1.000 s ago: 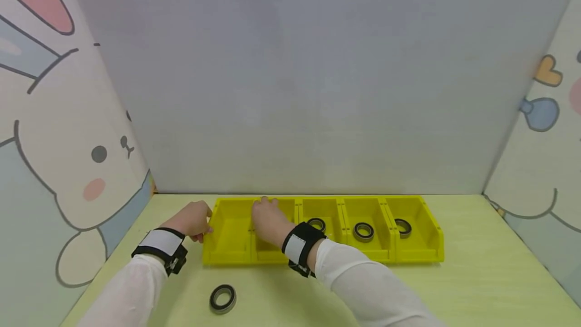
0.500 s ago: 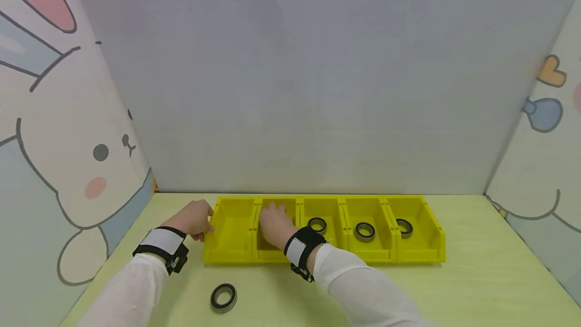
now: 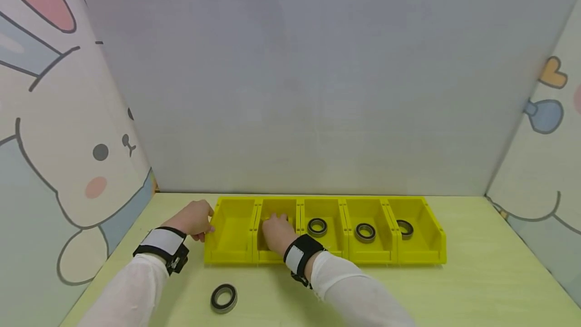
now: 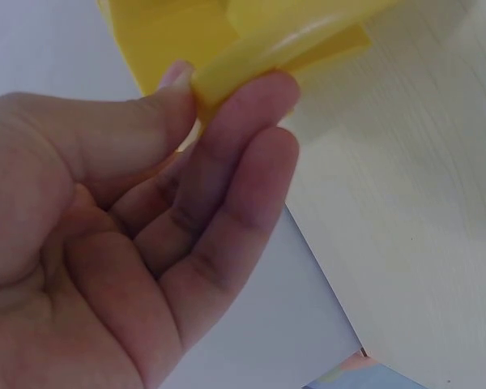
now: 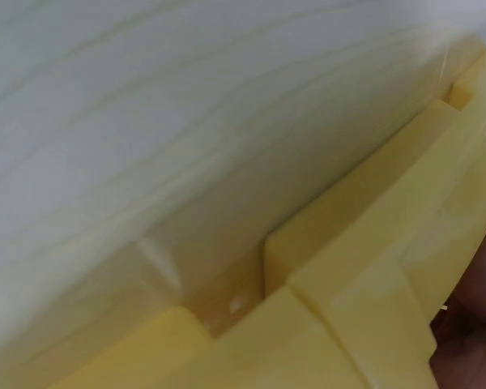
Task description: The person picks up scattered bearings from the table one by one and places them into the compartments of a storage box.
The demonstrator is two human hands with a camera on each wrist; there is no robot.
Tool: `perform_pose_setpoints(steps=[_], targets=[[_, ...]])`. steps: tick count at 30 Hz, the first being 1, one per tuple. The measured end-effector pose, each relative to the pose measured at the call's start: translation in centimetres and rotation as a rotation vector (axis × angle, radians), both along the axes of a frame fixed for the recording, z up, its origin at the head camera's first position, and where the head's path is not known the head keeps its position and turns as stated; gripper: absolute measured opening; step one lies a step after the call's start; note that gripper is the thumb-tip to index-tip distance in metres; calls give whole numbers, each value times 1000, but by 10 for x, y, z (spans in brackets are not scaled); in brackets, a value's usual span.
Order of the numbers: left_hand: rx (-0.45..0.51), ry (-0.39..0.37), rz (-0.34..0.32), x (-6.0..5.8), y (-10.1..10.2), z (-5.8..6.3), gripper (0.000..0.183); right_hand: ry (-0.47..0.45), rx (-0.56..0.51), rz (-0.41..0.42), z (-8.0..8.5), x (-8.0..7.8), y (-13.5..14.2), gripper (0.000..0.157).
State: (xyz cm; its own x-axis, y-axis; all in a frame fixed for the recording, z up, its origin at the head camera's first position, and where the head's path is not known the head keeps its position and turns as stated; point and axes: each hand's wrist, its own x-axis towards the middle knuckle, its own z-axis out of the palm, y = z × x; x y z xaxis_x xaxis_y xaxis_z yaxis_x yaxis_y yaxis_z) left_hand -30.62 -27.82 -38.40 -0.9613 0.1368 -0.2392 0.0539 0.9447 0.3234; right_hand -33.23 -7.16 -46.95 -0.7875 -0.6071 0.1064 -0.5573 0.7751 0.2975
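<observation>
Yellow storage bins (image 3: 231,256) stand side by side in a row at the back of the table. At the row's left end, my left hand (image 3: 195,218) pinches the outer wall of the first bin; the left wrist view shows the thumb and fingers (image 4: 255,105) on the yellow rim (image 4: 283,49). My right hand (image 3: 278,233) reaches down into the second bin (image 3: 278,206), fingertips hidden, so whether they hold anything does not show. Only a dark sliver of the hand (image 5: 474,340) appears in the right wrist view, behind the bin's wall (image 5: 373,243).
Ball bearings lie in the three right-hand bins: one bearing (image 3: 324,232) in the third, another bearing (image 3: 372,238) in the fourth, a bearing (image 3: 410,233) in the fifth. A loose bearing (image 3: 218,308) rests on the table in front. A grey wall (image 3: 299,115) rises behind.
My right hand has left the divider between the first two bins and moved right, down and forward in the second bin. My left hand has stayed put.
</observation>
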Motion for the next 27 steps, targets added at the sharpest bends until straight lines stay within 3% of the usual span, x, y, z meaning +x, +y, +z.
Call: perform_pose_setpoints(steps=[3,8,11,14,18,21,27], targets=[[-2,5,-1,0,0,0,44,-12,1,-6,1,0,-1,14],[-5,7,-3,-1,0,0,44,-99,-103,-17,8,0,2,12],[-3,7,-4,-1,0,0,44,-158,-155,-23,23,1,4,14],[-6,11,-6,0,1,-1,44,-177,-202,-19,44,5,5,30],[-5,8,-7,-2,0,-2,45,-178,-226,-7,71,21,4,59],[5,-4,-3,-3,-1,-2,45,-186,-197,26,80,38,-1,68],[9,-23,0,-5,0,-1,46,-272,-154,170,66,72,-11,74]])
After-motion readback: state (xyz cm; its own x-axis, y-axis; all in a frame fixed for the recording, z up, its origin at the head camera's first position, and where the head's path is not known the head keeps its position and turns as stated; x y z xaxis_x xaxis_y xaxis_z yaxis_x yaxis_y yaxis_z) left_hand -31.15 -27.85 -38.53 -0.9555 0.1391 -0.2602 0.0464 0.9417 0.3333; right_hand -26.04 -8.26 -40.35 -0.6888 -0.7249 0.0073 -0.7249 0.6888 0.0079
